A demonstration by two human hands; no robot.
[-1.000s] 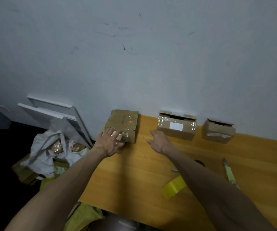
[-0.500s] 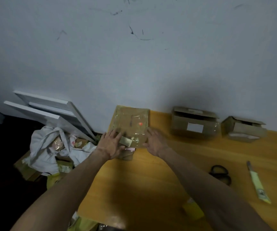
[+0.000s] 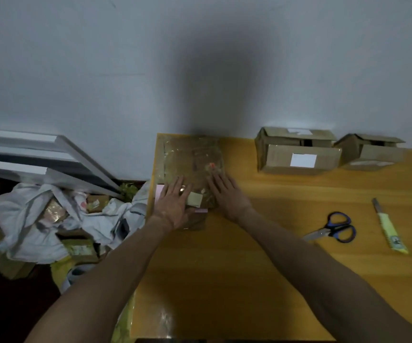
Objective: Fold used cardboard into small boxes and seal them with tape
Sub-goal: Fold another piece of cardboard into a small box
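Taped-up cardboard box (image 3: 190, 164) sits at far left corner of tabletop (image 3: 249, 268), back edge at the wall. Left hand (image 3: 174, 204) presses flat on its near part w/ fingers straight & spread; right hand (image 3: 227, 194) lies flat on its near right edge, fingers also straight, neither curled round anything. Further right along the wall: labelled box (image 3: 299, 154) w/ a white sticker, then a smaller box (image 3: 371, 152) just beside it; nearer, on the right, scissors (image 3: 333, 229) & a knife (image 3: 389, 229) w/ yellow-green handle; left of the tabletop, on the floor, a white cloth heap (image 3: 39, 219) under white boards (image 3: 39, 154) leaning on the wall.
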